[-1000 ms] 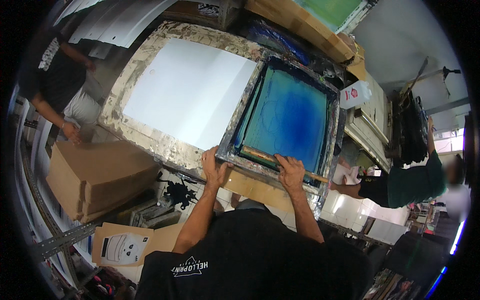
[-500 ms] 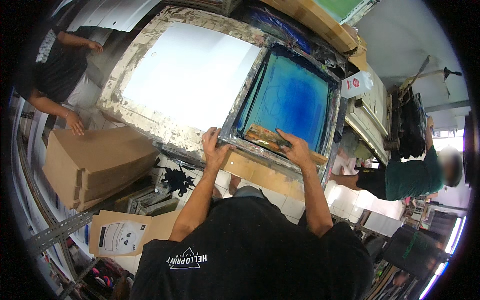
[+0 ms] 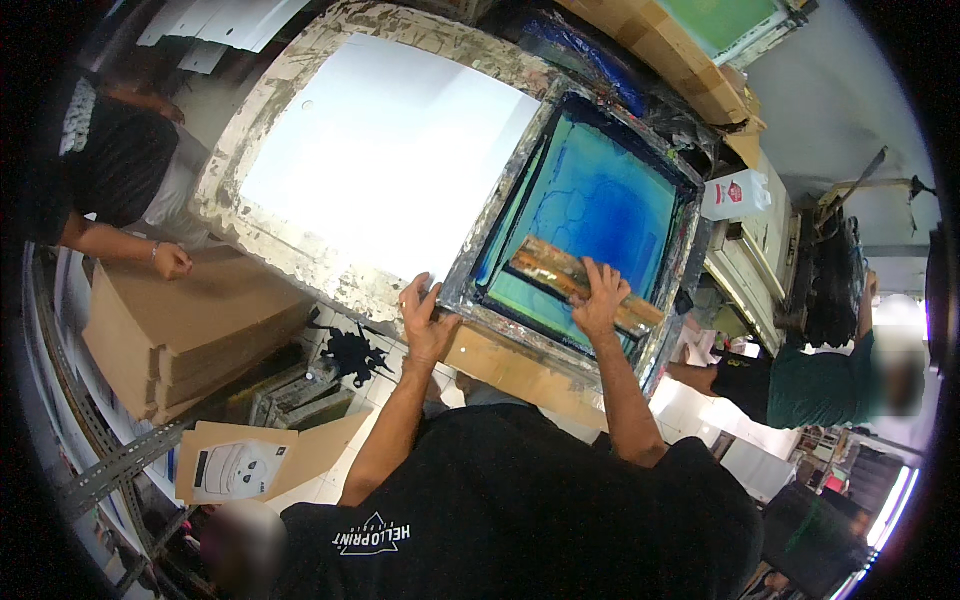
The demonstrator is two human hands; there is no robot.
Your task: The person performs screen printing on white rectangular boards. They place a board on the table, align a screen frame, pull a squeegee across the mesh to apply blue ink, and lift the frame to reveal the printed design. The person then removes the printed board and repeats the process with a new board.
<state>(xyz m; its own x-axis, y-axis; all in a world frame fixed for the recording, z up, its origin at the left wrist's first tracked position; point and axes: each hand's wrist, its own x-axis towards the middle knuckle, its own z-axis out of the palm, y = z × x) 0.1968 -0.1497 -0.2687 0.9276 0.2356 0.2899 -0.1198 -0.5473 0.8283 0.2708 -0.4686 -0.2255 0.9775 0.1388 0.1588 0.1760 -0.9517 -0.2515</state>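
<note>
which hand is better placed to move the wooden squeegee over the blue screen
Probably the right hand: it grips the wooden squeegee over the blue screen, while the left hand is at the near left corner of the frame.

The right fingers [image 3: 593,274] hide part of the wooden squeegee [image 3: 548,267], and a green-shirted co-worker's head [image 3: 898,372] is blurred.

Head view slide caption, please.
Right hand grips a wooden squeegee on a blue printing screen; left hand at the screen's near-left corner.
</note>
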